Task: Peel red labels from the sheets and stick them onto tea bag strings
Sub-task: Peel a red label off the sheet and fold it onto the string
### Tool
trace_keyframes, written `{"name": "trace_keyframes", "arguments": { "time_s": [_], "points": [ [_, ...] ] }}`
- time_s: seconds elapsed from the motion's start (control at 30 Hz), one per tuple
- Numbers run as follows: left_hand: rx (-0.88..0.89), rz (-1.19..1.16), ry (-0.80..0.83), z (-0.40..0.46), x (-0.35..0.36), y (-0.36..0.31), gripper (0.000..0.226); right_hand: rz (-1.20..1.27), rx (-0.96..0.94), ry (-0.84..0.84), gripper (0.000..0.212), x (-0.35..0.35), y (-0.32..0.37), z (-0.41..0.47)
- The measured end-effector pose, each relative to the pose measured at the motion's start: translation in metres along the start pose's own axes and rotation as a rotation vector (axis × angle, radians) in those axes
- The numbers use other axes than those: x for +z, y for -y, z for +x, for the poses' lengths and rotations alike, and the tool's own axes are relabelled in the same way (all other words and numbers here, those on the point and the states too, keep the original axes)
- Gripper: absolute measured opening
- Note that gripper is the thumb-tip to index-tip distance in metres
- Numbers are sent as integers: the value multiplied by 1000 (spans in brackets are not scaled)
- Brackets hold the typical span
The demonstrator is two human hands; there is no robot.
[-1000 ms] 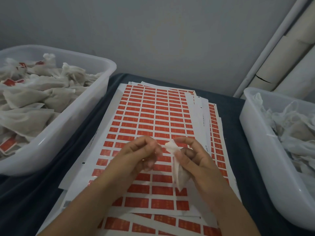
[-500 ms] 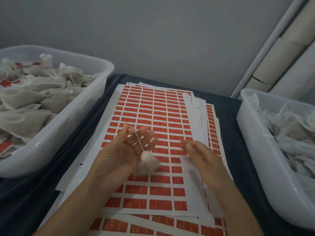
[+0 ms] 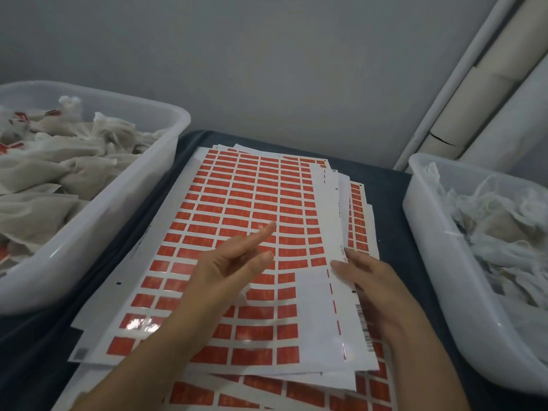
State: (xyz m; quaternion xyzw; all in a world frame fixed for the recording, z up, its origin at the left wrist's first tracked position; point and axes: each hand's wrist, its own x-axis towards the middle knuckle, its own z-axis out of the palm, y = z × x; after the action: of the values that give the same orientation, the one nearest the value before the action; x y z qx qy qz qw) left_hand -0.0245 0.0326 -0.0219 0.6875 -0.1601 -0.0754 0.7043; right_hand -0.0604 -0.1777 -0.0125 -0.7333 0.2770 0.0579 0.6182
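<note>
While I watch through the head camera, I see a dark blue cloth-covered table (image 3: 382, 185) set against a plain grey wall (image 3: 267, 60). Pale cylindrical pipes or tubes (image 3: 486, 93) lean diagonally in the corner behind the table.

The landmark is the stack of label sheets (image 3: 252, 221), which lies at the table centre. The sheets are thin, glossy white paper, loosely fanned, each carrying a grid of small rectangular red labels (image 3: 237, 203). The top sheet has a bare white patch (image 3: 314, 295) at its near right, where no labels remain. Barcode printing runs along one right margin.

Left of the stack stands a translucent white plastic tub (image 3: 142, 209), with rounded corners, touching the sheet edges. It holds crumpled off-white fabric tea bags (image 3: 74, 170); several show red tags. Right of the stack stands a second translucent tub (image 3: 436, 262), holding whiter, stringy tea bags (image 3: 498, 226).

The left hand (image 3: 228, 271) hovers over the middle of the stack. Its index finger is extended, the remaining fingers are loosely curled, and it pinches nothing that I can see. The right hand (image 3: 370, 280) rests at the stack's right edge, with its fingers straight and close together, their tips touching the white margin of the top sheet. Neither hand holds a tea bag.
</note>
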Motion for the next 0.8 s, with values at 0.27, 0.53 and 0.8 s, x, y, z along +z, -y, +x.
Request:
{"name": "trace_keyframes", "arguments": {
  "time_s": [0.27,0.53,0.8],
  "points": [
    [115,583,-63,27,39,5,28,-206,-139,-175,58,9,2,-1],
    [120,645,-73,38,60,27,34,-284,-280,-281,33,1,-5,2],
    [212,618,-103,34,51,21,37,-61,-214,27,24,3,4,-8]
  ]
}}
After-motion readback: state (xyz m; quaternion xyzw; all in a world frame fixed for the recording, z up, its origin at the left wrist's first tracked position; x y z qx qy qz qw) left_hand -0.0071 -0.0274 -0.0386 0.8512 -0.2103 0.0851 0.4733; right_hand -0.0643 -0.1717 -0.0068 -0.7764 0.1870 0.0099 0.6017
